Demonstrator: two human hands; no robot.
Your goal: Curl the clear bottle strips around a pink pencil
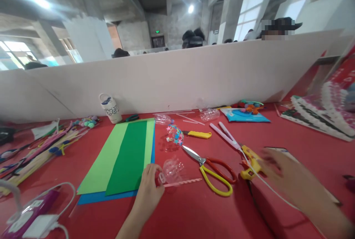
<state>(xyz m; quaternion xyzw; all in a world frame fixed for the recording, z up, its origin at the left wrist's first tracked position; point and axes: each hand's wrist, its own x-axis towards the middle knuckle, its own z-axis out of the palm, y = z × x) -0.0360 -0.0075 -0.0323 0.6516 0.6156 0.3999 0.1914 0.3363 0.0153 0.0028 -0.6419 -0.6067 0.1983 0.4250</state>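
Note:
Near the front of the table, my left hand (152,183) has its fingers closed around the neck end of a clear plastic bottle piece (173,168). A pink spiral-striped stick (185,182) lies right beside that piece. My right hand (285,172) is blurred by motion, just right of a yellow glue gun (251,161). Whether its fingers touch the glue gun, I cannot tell. Between the hands lie large scissors (206,165) with one red and one yellow handle, blades slightly apart. Beyond them is a clear piece covered with colourful stars (175,134).
Green and blue sheets (130,157) lie left. A yellow cutter (198,134), a pink-white flat tool (226,135) and a blue packet (245,115) lie farther back. A bottle (111,109) stands by the white partition (172,80). A power strip (33,209) sits front left.

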